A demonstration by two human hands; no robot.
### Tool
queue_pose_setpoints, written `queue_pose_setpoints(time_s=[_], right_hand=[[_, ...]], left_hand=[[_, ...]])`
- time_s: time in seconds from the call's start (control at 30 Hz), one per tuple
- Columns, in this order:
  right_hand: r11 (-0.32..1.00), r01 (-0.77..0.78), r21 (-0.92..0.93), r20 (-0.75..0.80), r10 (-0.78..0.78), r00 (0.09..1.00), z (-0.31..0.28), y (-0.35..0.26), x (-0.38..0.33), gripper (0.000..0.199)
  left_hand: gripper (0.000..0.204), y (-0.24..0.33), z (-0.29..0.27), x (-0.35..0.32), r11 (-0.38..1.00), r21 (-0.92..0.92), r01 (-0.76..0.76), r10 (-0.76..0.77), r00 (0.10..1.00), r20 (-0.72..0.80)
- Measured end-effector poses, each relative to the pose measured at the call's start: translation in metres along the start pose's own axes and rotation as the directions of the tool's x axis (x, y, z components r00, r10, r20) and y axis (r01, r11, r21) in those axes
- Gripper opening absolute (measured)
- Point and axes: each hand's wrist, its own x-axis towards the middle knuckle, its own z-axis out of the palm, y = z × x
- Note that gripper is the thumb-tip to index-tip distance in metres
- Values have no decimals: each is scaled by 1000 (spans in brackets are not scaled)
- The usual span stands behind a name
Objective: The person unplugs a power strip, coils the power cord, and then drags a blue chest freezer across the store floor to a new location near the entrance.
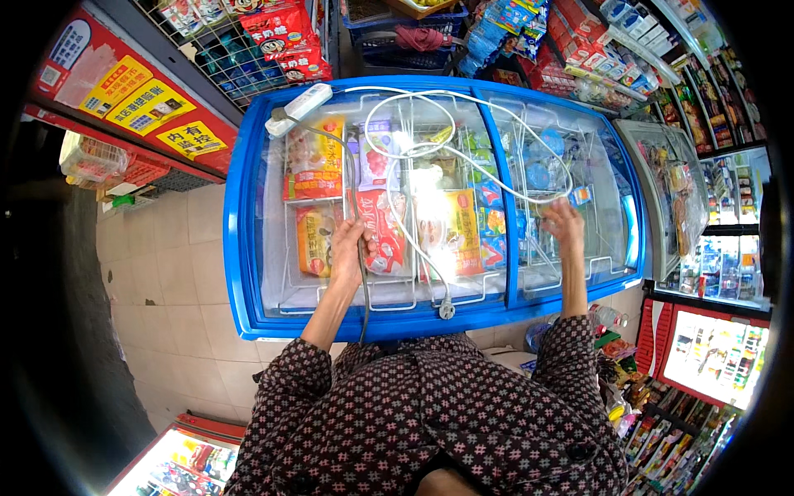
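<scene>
My left hand (354,250) is closed around a grey cable (354,186). This cable comes from the white power strip (308,101) at the far left corner of the blue-framed chest freezer (240,207) and runs down past its near edge. Across the glass lid lies a loosely looped white cable (463,157), its grey plug (447,309) near the front. My right hand (564,225) is over the right half of the lid, fingers loosely bent and apart, close to the white cable's right bend. Whether it touches that cable is unclear.
Under the glass lie yellow and red food bags (314,161) in wire baskets. A second chest freezer (653,165) adjoins on the right. Stocked shelves (612,50) and a wire rack (215,54) of packets stand behind. Tiled floor (186,281) lies to the left.
</scene>
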Motion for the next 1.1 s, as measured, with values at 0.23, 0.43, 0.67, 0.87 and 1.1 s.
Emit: queue_pose_setpoints(time_s=[0.23, 0.43, 0.67, 0.87, 1.1], right_hand=[[538, 624, -567, 497, -381, 780, 110, 43, -175, 29], [278, 687, -671, 608, -324, 725, 129, 81, -184, 21], [155, 750, -643, 642, -426, 638, 133, 83, -182, 17], [320, 606, -728, 493, -370, 787, 113, 72, -167, 17], [617, 410, -672, 216, -366, 905, -10, 49, -141, 15]], left_hand=[[12, -5, 5, -2, 976, 197, -95, 94, 995, 12], [14, -9, 5, 7, 963, 237, -129, 123, 992, 41], [17, -11, 5, 13, 952, 272, -141, 130, 990, 57], [15, -14, 1, 24, 960, 236, -153, 134, 986, 95], [12, -13, 5, 29, 973, 184, -140, 121, 986, 112]])
